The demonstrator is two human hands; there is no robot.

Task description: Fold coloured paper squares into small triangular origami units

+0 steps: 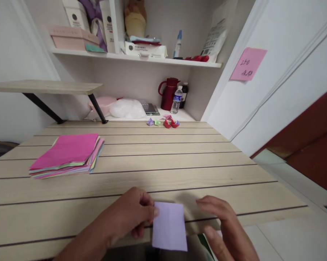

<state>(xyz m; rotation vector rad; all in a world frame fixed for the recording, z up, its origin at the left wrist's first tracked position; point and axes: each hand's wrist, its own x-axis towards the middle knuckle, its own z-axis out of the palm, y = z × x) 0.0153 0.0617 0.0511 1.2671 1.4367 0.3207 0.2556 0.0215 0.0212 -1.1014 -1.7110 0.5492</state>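
Note:
A purple sheet of paper [169, 226], roughly rectangular with a faint crease, is held up at the table's front edge. My left hand [137, 212] pinches its upper left edge between thumb and fingers. To the right of the paper, my right hand [224, 224] is apart from it, thumb and fingers spread with nothing between them. On the left of the table lies a stack of coloured paper [68, 152] with a bright pink sheet on top. Several small folded paper pieces [166, 124] in red, purple, green and pink sit at the table's back edge.
A slatted wooden table [141, 159] spans the view. At the back left stands a raised wooden shelf [44, 87] on black legs. Behind the table are a red jug [169, 94], a water bottle [176, 100] and a white bag [128, 108]. A pink note [248, 64] sticks to the right wall.

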